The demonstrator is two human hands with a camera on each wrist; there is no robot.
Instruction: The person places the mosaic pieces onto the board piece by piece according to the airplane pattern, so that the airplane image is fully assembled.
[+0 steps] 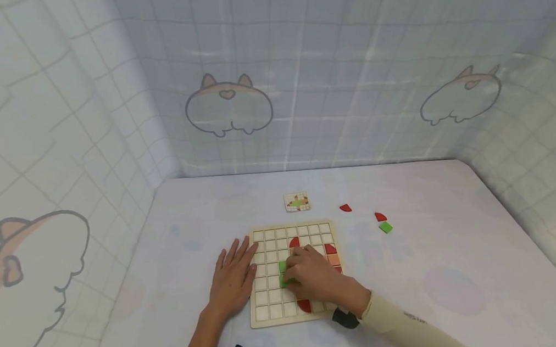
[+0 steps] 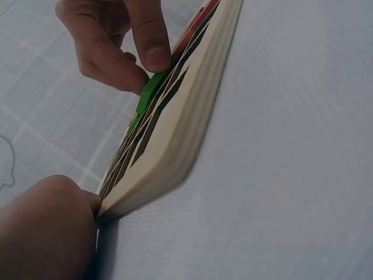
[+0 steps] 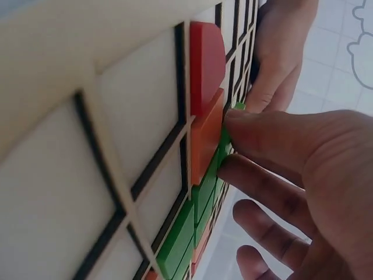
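A wooden grid board (image 1: pixel 269 298) lies on the table with coloured tiles in some cells. My left hand (image 1: pixel 233 282) rests at its left edge, fingers extended, fingertips on the rim. Over the middle of the board my right hand (image 1: pixel 314 275) pinches a green square tile (image 2: pixel 150 93) between thumb and index finger, low at the grid. Beside those fingertips, in the right wrist view, are an orange tile (image 3: pixel 207 140), a red quarter-round tile (image 3: pixel 205 67) and several green tiles (image 3: pixel 178 233). In the head view the right hand hides part of the arrangement.
A small pattern card (image 1: pixel 296 202) lies beyond the board. To its right are two loose red quarter-round pieces, one nearer (image 1: pixel 345 208) and one farther right (image 1: pixel 380 217), with a loose green square (image 1: pixel 386 227) beside the latter. Patterned curtains (image 1: pixel 329 81) surround the table.
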